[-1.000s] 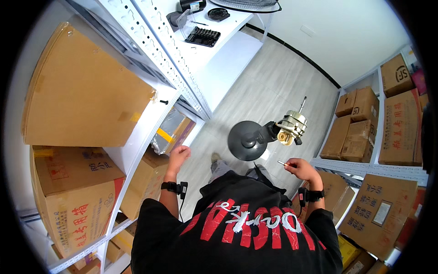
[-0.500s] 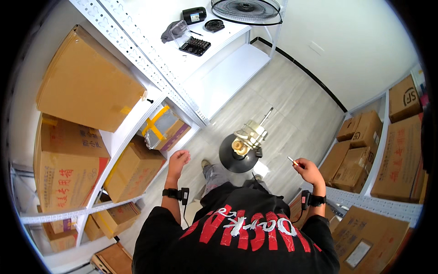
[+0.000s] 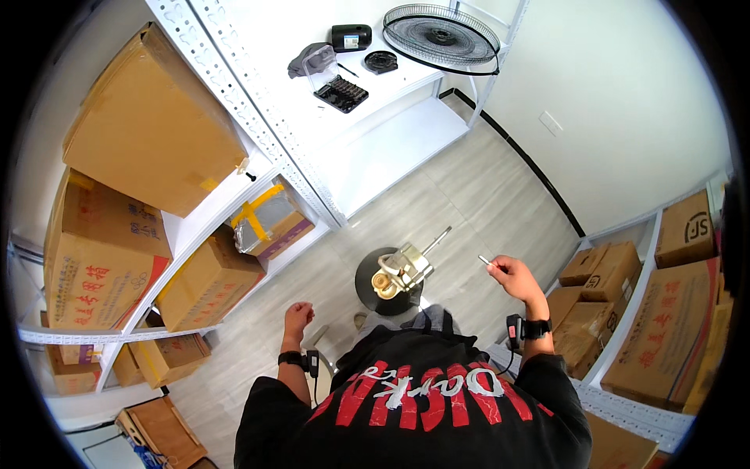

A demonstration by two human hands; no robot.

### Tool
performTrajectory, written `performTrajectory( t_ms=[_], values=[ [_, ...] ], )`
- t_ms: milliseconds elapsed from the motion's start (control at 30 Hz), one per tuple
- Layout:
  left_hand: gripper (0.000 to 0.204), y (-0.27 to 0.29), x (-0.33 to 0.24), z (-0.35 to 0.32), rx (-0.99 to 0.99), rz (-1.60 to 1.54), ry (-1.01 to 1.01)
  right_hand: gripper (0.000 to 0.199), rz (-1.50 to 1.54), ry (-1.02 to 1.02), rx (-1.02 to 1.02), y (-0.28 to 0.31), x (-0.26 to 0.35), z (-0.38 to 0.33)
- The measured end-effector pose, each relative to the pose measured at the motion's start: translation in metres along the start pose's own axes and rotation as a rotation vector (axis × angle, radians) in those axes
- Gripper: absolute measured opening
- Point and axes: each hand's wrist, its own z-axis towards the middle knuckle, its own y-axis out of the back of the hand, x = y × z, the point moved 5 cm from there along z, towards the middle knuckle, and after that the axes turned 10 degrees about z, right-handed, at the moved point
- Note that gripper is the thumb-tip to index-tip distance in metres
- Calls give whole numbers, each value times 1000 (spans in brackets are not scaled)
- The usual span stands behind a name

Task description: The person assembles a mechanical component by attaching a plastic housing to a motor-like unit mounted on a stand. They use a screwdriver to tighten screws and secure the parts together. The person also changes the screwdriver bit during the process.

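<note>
"Brown cardboard box far left, then a silver-and-yellow parcel. State of the left hand?"

"Near the parcel, touching nothing visible. Fingers curled inward, hardly any gap; cannot tell whether the palm hides anything."

"Middle?"

"Metal motor, seen over a round black base, which appears to stand on the floor between the hands. Motor's shaft points away and rightward. Judged heavy, stiff, perhaps slick; best held round the housing, sparing the shaft."

"Further right?"

"Slim pale rod, one end pinched between thumb and fingertips of the right hand, other end free. Probably light, rigid, easily dropped; a grip nearer its middle seems surer."

"Counts, left to right?"

"One parcel, one black case of small pieces on the bench, one base, one motor, one wire fan guard, one rod; hands, two."
</note>
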Motion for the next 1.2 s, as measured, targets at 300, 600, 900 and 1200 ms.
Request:
performTrajectory(
  t_ms=[300,600,900,1200],
  values=[
    [15,-65,77,-57,-224,-5,284,35,19,146,284,54,-4,156],
    [15,-251,90,-128,-191,67,393,31,23,177,409,212,-41,258],
    [14,-359,30,-81,-302,-95,390,24,-158,237,476,275,-18,348],
    [15,-469,34,-46,-292,-333,555,21,-390,454,897,178,107,433]
  ],
)
